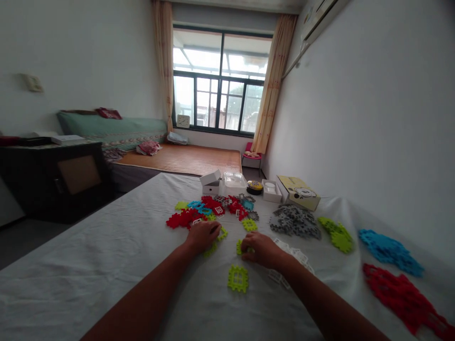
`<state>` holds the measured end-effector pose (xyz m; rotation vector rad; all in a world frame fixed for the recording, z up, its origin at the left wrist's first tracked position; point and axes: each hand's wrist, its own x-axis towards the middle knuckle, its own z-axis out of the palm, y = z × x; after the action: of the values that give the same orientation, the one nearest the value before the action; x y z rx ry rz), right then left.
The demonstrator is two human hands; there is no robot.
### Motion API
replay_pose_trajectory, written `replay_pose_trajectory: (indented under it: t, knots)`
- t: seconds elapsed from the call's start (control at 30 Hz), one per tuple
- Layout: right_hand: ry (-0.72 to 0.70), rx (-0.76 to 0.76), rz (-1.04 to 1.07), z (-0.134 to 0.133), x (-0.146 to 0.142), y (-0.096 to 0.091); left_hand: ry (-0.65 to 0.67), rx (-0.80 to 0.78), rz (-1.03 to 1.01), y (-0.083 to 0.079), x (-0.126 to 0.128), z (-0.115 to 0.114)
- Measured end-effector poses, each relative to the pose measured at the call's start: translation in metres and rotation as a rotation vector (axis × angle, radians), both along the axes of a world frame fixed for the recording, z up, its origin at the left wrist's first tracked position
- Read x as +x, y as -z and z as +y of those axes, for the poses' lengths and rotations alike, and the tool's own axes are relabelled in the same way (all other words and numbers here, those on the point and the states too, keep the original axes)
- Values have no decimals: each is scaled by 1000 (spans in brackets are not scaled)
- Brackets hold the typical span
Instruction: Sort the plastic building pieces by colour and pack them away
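A white-walled room holds a wide window (222, 78) between peach curtains, with a bed under a brown mat (199, 158) below it. The counter (106, 258), draped in pale grey cloth, fills the foreground, and a dark cabinet (76, 177) stands to the left beyond it. Near the counter's far edge sits a yellow box (299, 192) with a cartoon face, next to an open white box (272, 191) and a clear plastic container (234, 181).

Interlocking plastic pieces lie in piles: red pile (405, 296) and blue pile (391, 251) at far right, grey pile (295, 221) below the yellow box, lime pile (336, 234) beside the grey one. A mixed heap (213, 206), mostly red, spreads beyond the hands.

The left hand (203, 237) is curled beside a lime frame (222, 233); whether it grips anything I cannot tell. The right hand (261, 248) has its thumb and fingers pinching a small lime piece (239, 247) at the counter's middle, with white pieces (300, 258) fanned out by its forearm. A lime window piece (238, 279) lies flat just nearer the wearer.
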<state>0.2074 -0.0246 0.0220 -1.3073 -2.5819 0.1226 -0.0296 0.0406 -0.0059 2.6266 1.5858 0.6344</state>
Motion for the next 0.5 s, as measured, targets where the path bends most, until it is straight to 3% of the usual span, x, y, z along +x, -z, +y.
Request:
replay_pose_trajectory:
  t: [0.13, 0.23, 0.37, 0.43, 0.5]
  knots:
    - [164, 86, 142, -4, 13, -6, 7, -24, -16, -3, 0, -1]
    - [358, 149, 260, -2, 54, -9, 20, -44, -23, -6, 0, -1]
    - [622, 207, 339, 4, 163, -6, 1, -80, -22, -7, 1, 0]
    - [868, 212, 405, 4, 226, -2, -9, -85, -18, -6, 1, 1]
    - [999, 213, 401, 2, 280, 3, 1, -83, -14, -5, 1, 2]
